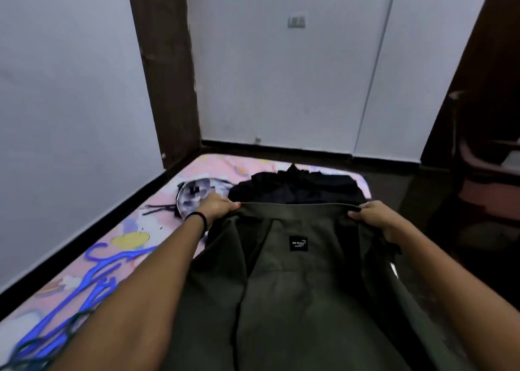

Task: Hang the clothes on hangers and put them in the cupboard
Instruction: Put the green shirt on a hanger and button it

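Olive shirt [295,280] stretched by its collar between gripping left hand [218,208] and right hand [377,218].

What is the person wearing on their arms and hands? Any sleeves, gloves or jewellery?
No sleeves or gloves show: both forearms are bare as far as the picture reaches. The left hand has a thin black band around its wrist and what looks like a slim ring on one finger. Its thumbnail looks painted a reddish colour. The right hand shows no band or ring from this angle, and its nails look dark.
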Demonstrator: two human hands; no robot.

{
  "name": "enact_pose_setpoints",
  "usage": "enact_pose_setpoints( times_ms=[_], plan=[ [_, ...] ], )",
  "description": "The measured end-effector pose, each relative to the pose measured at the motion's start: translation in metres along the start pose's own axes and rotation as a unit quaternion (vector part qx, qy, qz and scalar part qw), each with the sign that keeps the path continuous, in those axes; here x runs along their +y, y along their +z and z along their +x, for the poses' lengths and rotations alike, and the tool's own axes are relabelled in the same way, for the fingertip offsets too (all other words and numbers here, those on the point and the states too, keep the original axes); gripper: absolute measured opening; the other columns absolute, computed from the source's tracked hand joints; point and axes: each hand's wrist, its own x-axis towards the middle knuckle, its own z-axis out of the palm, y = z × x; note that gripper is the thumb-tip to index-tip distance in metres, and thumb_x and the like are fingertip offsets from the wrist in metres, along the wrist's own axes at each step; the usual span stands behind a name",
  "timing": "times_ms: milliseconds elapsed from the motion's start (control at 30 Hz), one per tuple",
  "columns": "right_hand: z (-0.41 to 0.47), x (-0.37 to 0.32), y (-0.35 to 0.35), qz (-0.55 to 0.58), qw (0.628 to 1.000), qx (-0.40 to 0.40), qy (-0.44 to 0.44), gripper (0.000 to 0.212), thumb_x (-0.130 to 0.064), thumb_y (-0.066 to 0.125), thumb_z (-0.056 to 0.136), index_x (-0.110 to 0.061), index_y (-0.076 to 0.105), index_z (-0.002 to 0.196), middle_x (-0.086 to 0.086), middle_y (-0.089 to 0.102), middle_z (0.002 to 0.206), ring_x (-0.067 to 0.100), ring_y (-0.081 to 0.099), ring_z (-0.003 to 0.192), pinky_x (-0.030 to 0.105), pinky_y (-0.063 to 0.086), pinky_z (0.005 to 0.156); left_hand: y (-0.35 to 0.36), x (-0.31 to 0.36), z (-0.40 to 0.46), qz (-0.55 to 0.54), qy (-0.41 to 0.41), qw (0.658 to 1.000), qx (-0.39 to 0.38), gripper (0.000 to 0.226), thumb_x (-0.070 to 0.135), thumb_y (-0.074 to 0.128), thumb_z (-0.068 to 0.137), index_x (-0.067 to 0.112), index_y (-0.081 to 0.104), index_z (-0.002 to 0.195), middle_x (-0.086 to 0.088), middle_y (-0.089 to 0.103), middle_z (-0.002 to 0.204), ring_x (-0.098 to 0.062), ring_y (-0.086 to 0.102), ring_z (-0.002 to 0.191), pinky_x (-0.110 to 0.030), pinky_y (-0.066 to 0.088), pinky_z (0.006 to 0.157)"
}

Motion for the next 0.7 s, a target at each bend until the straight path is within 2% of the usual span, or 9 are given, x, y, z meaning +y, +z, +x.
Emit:
enact_pose_setpoints(
  times_ms=[100,167,233,267,333,400,500,567,700],
  plan=[
    [0.043,0.009,0.025,0.015,1.000,-0.004,0.017,0.022,-0.014,0.064,0.091,0.007,0.067,0.096,0.019,0.066,0.082,0.025,0.058,0.069,0.033,0.046,0.068,0.016,-0.021,0.036,0.021,-0.004,1.000,-0.003,0.042,0.015,0.069,0.088,0.015,0.055,0.048,0.007,0.050,0.047,-0.005,0.047,0.054,-0.023,0.038,0.064],
    [0.076,0.014,0.042,0.034,0.999,0.002,0.030,0.019,-0.015,0.064,0.091,0.005,0.067,0.092,0.021,0.067,0.082,0.026,0.058,0.068,0.034,0.045,0.068,0.028,-0.037,0.061,0.019,-0.016,1.000,-0.006,0.040,0.017,0.066,0.090,0.007,0.055,0.052,0.007,0.051,0.048,-0.002,0.047,0.051,-0.023,0.039,0.061],
    [0.102,0.026,0.060,0.050,0.998,0.016,0.039,0.018,-0.017,0.064,0.089,-0.001,0.067,0.084,0.023,0.068,0.084,0.028,0.061,0.071,0.037,0.047,0.070,0.039,-0.056,0.076,-0.002,-0.039,0.999,-0.015,0.033,0.021,0.063,0.092,-0.003,0.064,0.070,-0.003,0.062,0.070,-0.011,0.056,0.068,-0.027,0.045,0.073],
    [0.118,0.038,0.069,0.049,0.997,0.024,0.049,0.019,-0.020,0.065,0.088,-0.004,0.066,0.080,0.023,0.069,0.086,0.031,0.063,0.076,0.040,0.050,0.073,0.043,-0.066,0.079,-0.004,-0.047,0.999,-0.017,0.035,0.024,0.060,0.094,-0.002,0.063,0.071,-0.007,0.060,0.073,-0.016,0.054,0.071,-0.029,0.044,0.073],
    [0.140,0.057,0.091,0.028,0.997,0.021,0.071,0.022,-0.025,0.063,0.089,-0.006,0.064,0.078,0.021,0.068,0.086,0.036,0.066,0.085,0.046,0.054,0.081,0.047,-0.087,0.077,0.027,-0.057,0.998,-0.010,0.039,0.028,0.053,0.097,0.009,0.049,0.063,-0.008,0.048,0.065,-0.020,0.044,0.064,-0.031,0.033,0.061],
    [0.143,0.067,0.110,-0.009,0.997,-0.010,0.079,0.025,-0.028,0.061,0.092,-0.007,0.063,0.080,0.019,0.067,0.087,0.036,0.065,0.085,0.043,0.054,0.078,0.045,-0.115,0.065,0.080,-0.064,0.995,0.019,0.039,0.028,0.050,0.098,0.010,0.046,0.064,-0.010,0.049,0.064,-0.025,0.045,0.063,-0.032,0.030,0.059],
    [0.134,0.071,0.134,-0.080,0.994,-0.031,0.062,0.033,-0.032,0.060,0.093,0.000,0.064,0.099,0.024,0.066,0.102,0.037,0.062,0.095,0.039,0.048,0.081,0.028,-0.169,0.033,0.154,-0.037,0.982,0.102,0.021,0.021,0.054,0.095,0.005,0.067,0.089,-0.015,0.067,0.092,-0.030,0.061,0.091,-0.037,0.046,0.079],
    [0.128,0.069,0.140,-0.104,0.992,-0.014,0.065,0.045,-0.034,0.058,0.094,0.004,0.057,0.117,0.028,0.061,0.117,0.043,0.057,0.109,0.042,0.044,0.090,0.008,-0.194,0.004,0.216,-0.015,0.964,0.157,0.020,0.015,0.056,0.093,0.004,0.066,0.107,-0.014,0.064,0.110,-0.030,0.057,0.104,-0.040,0.045,0.091],
    [0.106,0.054,0.145,-0.199,0.979,0.030,0.028,0.061,-0.038,0.054,0.095,0.007,0.039,0.134,0.034,0.041,0.137,0.049,0.039,0.126,0.054,0.033,0.102,-0.038,-0.230,-0.061,0.375,-0.011,0.900,0.221,0.018,0.013,0.060,0.091,0.008,0.063,0.107,-0.012,0.058,0.106,-0.032,0.056,0.096,-0.046,0.048,0.080]
  ],
)
